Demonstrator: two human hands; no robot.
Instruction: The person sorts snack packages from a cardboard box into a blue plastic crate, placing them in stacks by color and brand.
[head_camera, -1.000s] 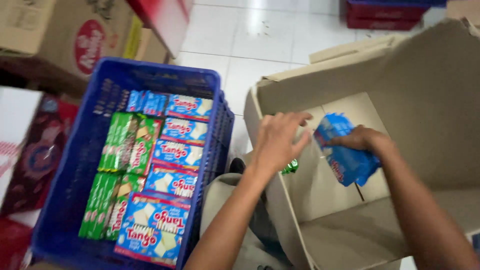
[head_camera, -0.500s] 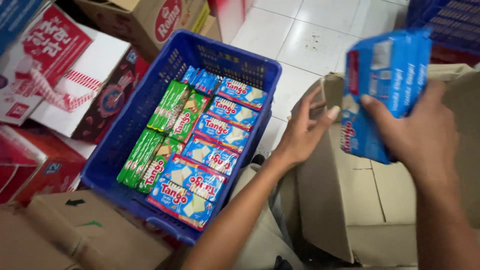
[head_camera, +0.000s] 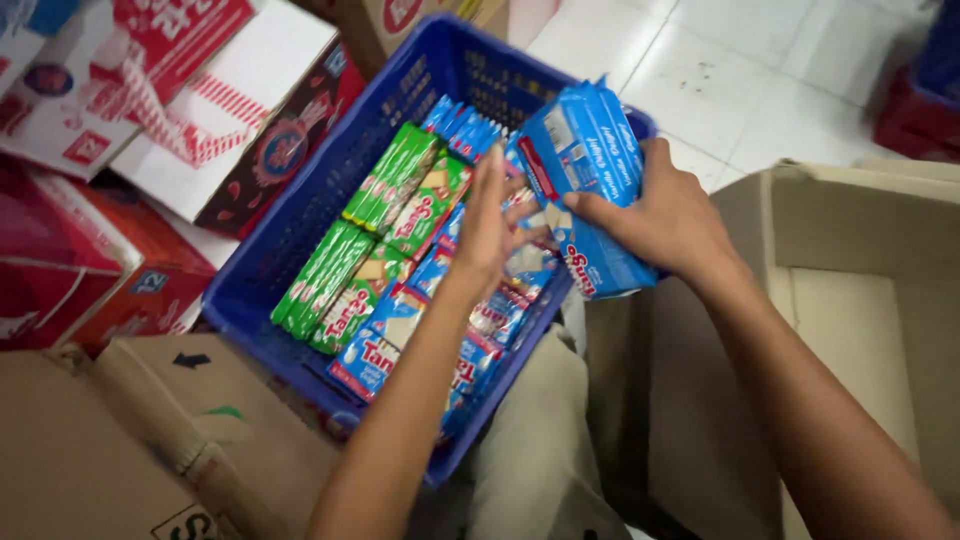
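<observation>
Your right hand (head_camera: 672, 215) has carried the stack of blue wafer packets (head_camera: 585, 185) from above the open brown cardboard box (head_camera: 860, 300) to over the blue plastic crate (head_camera: 300, 250), fingers clamped around it. Your left hand (head_camera: 490, 230) has moved from the box edge into the crate, fingers flat and straight against the blue packets, gripping nothing.

A shop stockroom: a blue plastic crate (head_camera: 300, 260) of packaged wafers (head_camera: 400, 200), stacked cardboard cartons (head_camera: 130, 450) (some red-printed) and an open box (head_camera: 850, 300) on white floor tiles (head_camera: 760, 70).

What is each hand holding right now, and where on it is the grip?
The right hand holds a stack of blue wafer packs, fingers across its lower side. The left hand holds nothing, resting open against the packs in the blue crate.
</observation>
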